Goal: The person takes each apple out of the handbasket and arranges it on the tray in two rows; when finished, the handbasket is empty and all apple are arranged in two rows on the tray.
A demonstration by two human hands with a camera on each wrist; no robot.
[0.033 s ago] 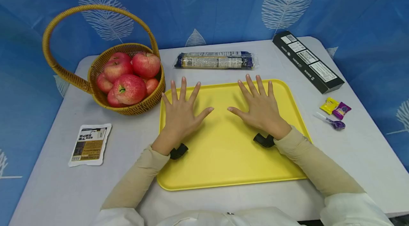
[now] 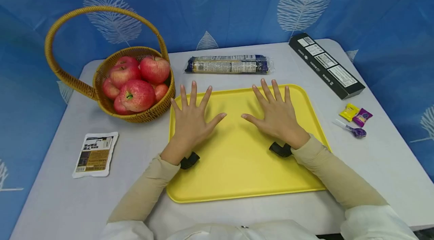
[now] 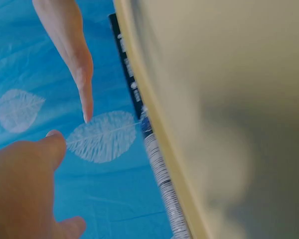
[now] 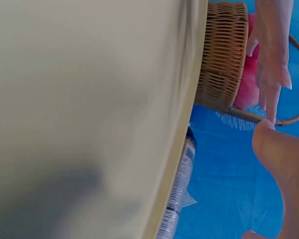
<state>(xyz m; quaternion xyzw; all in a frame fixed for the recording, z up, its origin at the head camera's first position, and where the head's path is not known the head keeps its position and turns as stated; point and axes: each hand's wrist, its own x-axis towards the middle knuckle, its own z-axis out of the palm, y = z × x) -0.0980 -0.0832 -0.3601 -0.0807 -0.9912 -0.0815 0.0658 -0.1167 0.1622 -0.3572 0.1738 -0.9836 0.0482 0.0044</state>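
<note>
Both hands are spread over a yellow tray [image 2: 234,172] with fingers straight, palms down and nothing held. My left hand [image 2: 191,125] is over the tray's left part, its fingertips near the left and far rim. My right hand [image 2: 276,117] is over the right part, fingers pointing away and thumb inward. Faint shadows lie on the tray beneath them. In the left wrist view, the left hand [image 3: 25,186] appears apart from the tray surface. The right wrist view shows the right hand [image 4: 289,159] likewise apart from it. A black wrist mount shows by each wrist.
A wicker basket [image 2: 149,113] of red apples [image 2: 137,95] with a tall handle stands at the left. A flat white packet [image 2: 95,154] lies before it. Behind the tray is a long wrapped pack [image 2: 227,64]. At right are a black box [image 2: 327,66], two wrapped candies [image 2: 362,117] and a lollipop [image 2: 358,132].
</note>
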